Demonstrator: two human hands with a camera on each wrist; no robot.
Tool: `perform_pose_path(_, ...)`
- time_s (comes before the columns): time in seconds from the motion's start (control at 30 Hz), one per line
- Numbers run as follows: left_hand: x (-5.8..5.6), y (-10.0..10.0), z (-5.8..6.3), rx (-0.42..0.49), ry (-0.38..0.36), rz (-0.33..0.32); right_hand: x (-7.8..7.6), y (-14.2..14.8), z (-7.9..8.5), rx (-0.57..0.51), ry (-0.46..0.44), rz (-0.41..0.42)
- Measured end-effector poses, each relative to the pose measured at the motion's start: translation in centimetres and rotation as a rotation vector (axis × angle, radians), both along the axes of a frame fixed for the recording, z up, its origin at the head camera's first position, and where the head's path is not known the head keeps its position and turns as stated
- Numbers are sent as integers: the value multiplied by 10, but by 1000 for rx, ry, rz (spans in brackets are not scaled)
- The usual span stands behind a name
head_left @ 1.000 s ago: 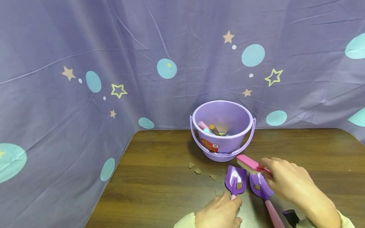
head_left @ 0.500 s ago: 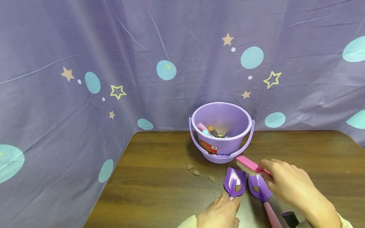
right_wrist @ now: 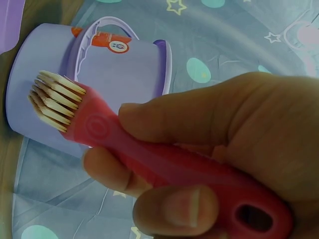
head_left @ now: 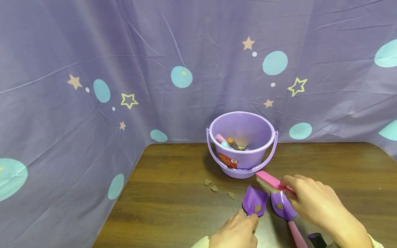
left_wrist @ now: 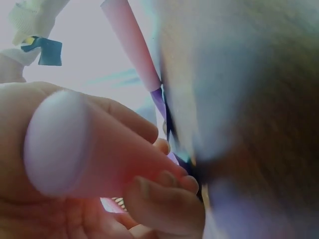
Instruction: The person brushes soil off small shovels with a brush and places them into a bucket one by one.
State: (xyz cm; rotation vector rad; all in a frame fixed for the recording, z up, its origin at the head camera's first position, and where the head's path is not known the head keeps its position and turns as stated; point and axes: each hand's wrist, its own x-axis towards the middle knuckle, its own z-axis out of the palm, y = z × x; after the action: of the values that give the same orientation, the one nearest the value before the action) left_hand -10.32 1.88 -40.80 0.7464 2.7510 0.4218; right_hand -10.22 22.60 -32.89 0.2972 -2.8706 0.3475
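My left hand (head_left: 234, 231) grips the pink handle (left_wrist: 114, 154) of a small purple toy shovel (head_left: 255, 199), its blade low over the table with a brown flake (head_left: 257, 208) on it. In my right hand (head_left: 313, 198) is a pink brush (head_left: 268, 181) with pale bristles, held above a second purple shovel (head_left: 297, 234). That shovel lies on the table with another brown flake (head_left: 279, 206) on its blade. The right wrist view shows the brush bristles (right_wrist: 55, 99) darkened at the tips, with thumb and fingers around the pink handle.
A lilac bucket (head_left: 242, 156) with its handle down stands behind the shovels, several small things inside. Brown flakes (head_left: 214, 188) lie on the wooden table (head_left: 167, 199) left of the shovels. A purple patterned curtain (head_left: 211, 41) hangs behind and along the left.
My left hand has drawn the shovel slightly back and left, and its blade has turned so the bright reflection on it is gone. The right hand with the brush has hardly moved.
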Motion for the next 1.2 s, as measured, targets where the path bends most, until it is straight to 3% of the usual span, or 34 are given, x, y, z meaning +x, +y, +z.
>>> perform_pose_path(0.17,-2,-13,5,73,-18,-40,1,-3,-1,-3,12,4)
perform_pose_path(0.53,-7,-37,23,82,54,-74,1,-9,-2,-7,23,18)
perform_pose_path(0.9,-21,-54,41,189,130,-145,2,-16,-2,-9,81,79)
perform_pose_path(1.2,-28,-61,48,154,175,-171,4,-25,-5,-5,118,153)
